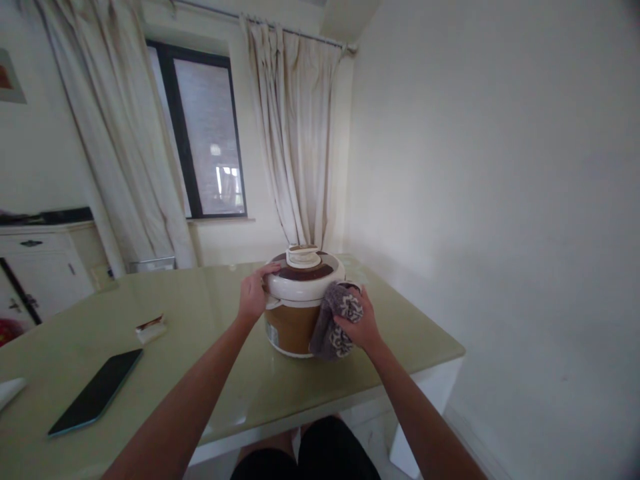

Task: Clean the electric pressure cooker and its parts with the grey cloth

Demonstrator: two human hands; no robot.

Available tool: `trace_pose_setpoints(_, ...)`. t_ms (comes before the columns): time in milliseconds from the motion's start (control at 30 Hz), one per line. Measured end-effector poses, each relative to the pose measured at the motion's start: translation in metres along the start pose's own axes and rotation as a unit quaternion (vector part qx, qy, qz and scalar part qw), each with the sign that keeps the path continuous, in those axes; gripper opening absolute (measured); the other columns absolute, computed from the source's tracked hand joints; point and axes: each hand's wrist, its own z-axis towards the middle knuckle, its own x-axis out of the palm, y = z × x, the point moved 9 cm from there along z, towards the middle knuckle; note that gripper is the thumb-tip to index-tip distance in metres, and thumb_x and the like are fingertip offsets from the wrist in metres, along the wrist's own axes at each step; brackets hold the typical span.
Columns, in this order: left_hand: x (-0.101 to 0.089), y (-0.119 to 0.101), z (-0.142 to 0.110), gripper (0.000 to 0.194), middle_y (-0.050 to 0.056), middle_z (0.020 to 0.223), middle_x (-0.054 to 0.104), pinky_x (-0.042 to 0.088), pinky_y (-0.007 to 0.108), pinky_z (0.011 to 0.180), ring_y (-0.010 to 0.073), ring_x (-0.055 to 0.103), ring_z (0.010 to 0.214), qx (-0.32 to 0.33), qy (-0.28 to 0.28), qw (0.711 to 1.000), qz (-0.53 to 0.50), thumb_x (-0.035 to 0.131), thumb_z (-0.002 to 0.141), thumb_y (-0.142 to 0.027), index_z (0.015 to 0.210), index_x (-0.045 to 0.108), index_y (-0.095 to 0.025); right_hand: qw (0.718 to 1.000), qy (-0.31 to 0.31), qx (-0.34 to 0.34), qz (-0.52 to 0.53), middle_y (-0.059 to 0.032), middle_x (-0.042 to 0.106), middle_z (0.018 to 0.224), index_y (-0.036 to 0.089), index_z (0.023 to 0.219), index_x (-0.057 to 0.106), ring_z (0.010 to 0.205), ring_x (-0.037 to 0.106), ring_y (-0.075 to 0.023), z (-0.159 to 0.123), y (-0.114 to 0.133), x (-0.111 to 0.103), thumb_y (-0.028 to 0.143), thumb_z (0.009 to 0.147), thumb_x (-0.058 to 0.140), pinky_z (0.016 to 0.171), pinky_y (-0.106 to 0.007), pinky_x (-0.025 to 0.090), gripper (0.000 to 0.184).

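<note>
An electric cooker (295,327) with a brown body, a cream rim and a brown-and-cream lid (305,272) stands upright on the table in front of me. My left hand (255,291) grips its left side at the rim, with the fingertips over the lid's edge. On the cooker's right side, my right hand (361,321) is closed around a bunched grey-and-white patterned cloth (330,327). The cloth presses against the cooker's wall and hides part of it. The lid sits closed, so the inside is hidden.
On the green-topped table (200,380) a dark tablet (97,392) lies at the left, with a small white-and-brown packet (151,328) beyond it. A white object (11,390) shows at the left edge. A wall (500,200) rises at the right.
</note>
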Motion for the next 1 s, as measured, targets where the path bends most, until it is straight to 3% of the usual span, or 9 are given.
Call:
trace_pose_setpoints(100, 0.0, 0.001, 0.0, 0.053, 0.01, 0.115, 0.082, 0.051, 0.049, 0.116, 0.0257, 0.072, 0.12, -0.008, -0.004, 1.0, -0.006, 0.031, 0.107, -0.036, 0.1, 0.081, -0.019, 1.0, 0.003, 0.023, -0.013, -0.0125, 0.069, 0.129, 0.023, 0.126, 0.07, 0.121, 0.067, -0.0367, -0.032, -0.023, 0.001, 0.032, 0.061, 0.079, 0.105, -0.052, 0.056, 0.066)
trace_pose_setpoints(233, 0.0, 0.0, 0.0, 0.054, 0.01, 0.114, 0.082, 0.051, 0.049, 0.116, 0.0261, 0.072, 0.12, -0.009, -0.005, 1.0, -0.006, 0.031, 0.107, -0.038, 0.099, 0.081, -0.02, 0.996, 0.054, 0.068, -0.005, -0.0096, 0.075, 0.116, 0.024, 0.113, 0.074, 0.107, 0.072, -0.0332, -0.053, -0.052, 0.004, 0.027, 0.062, 0.074, 0.098, -0.051, 0.059, 0.051)
trace_pose_setpoints(333, 0.0, 0.0, 0.0, 0.054, 0.011, 0.114, 0.082, 0.051, 0.049, 0.116, 0.026, 0.073, 0.119, -0.008, -0.006, 1.0, -0.008, 0.031, 0.107, -0.038, 0.1, 0.081, -0.019, 0.994, 0.077, 0.082, -0.01, -0.0089, 0.075, 0.109, 0.023, 0.11, 0.074, 0.102, 0.072, -0.032, -0.036, -0.046, -0.002, 0.027, 0.063, 0.073, 0.097, -0.052, 0.059, 0.047)
trace_pose_setpoints(467, 0.0, 0.001, -0.001, 0.053, 0.012, 0.116, 0.081, 0.05, 0.05, 0.116, 0.0258, 0.072, 0.12, -0.007, -0.004, 1.0, -0.011, 0.031, 0.108, -0.038, 0.101, 0.08, -0.018, 0.997, 0.045, 0.054, -0.022, -0.0095, 0.071, 0.115, 0.022, 0.117, 0.073, 0.107, 0.071, -0.0295, 0.001, -0.014, -0.013, 0.03, 0.068, 0.074, 0.101, -0.048, 0.057, 0.05)
trace_pose_setpoints(533, 0.0, 0.001, -0.001, 0.052, 0.012, 0.115, 0.081, 0.05, 0.05, 0.117, 0.0255, 0.072, 0.12, -0.003, -0.004, 1.0, -0.01, 0.032, 0.108, -0.038, 0.101, 0.08, -0.019, 0.997, 0.034, 0.042, -0.046, -0.01, 0.069, 0.119, 0.023, 0.118, 0.072, 0.108, 0.07, -0.0294, 0.007, -0.005, -0.012, 0.032, 0.07, 0.075, 0.101, -0.048, 0.057, 0.049)
trace_pose_setpoints(700, 0.0, 0.001, 0.0, 0.051, 0.012, 0.115, 0.081, 0.049, 0.051, 0.117, 0.026, 0.072, 0.12, -0.01, -0.003, 1.0, -0.004, 0.032, 0.107, -0.034, 0.101, 0.081, -0.019, 0.991, 0.025, 0.057, -0.121, -0.0151, 0.065, 0.135, 0.024, 0.131, 0.069, 0.117, 0.07, -0.0362, -0.034, -0.027, 0.001, 0.036, 0.064, 0.084, 0.101, -0.054, 0.057, 0.07)
trace_pose_setpoints(833, 0.001, 0.001, 0.0, 0.053, 0.011, 0.115, 0.081, 0.05, 0.051, 0.116, 0.026, 0.073, 0.119, -0.008, -0.003, 1.0, -0.008, 0.03, 0.107, -0.034, 0.1, 0.081, -0.019, 0.984, 0.061, 0.086, -0.145, -0.0159, 0.072, 0.125, 0.022, 0.125, 0.072, 0.108, 0.074, -0.0357, -0.067, -0.054, 0.01, 0.031, 0.065, 0.082, 0.092, -0.051, 0.061, 0.061)
trace_pose_setpoints(900, 0.001, 0.0, 0.0, 0.053, 0.011, 0.115, 0.081, 0.051, 0.049, 0.115, 0.0253, 0.072, 0.119, -0.003, -0.003, 1.0, -0.008, 0.03, 0.107, -0.034, 0.101, 0.08, -0.019, 0.983, 0.082, 0.094, -0.137, -0.0118, 0.076, 0.114, 0.023, 0.117, 0.074, 0.101, 0.075, -0.0329, -0.065, -0.058, 0.01, 0.028, 0.067, 0.079, 0.089, -0.049, 0.061, 0.05)
trace_pose_setpoints(1000, 0.001, -0.001, 0.0, 0.052, 0.01, 0.116, 0.082, 0.052, 0.048, 0.115, 0.0244, 0.072, 0.12, -0.001, -0.002, 1.0, -0.006, 0.031, 0.107, -0.032, 0.102, 0.08, -0.018, 0.987, 0.083, 0.096, -0.103, -0.0078, 0.077, 0.106, 0.024, 0.109, 0.076, 0.097, 0.074, -0.0304, -0.041, -0.047, 0.002, 0.027, 0.069, 0.077, 0.089, -0.048, 0.061, 0.041)
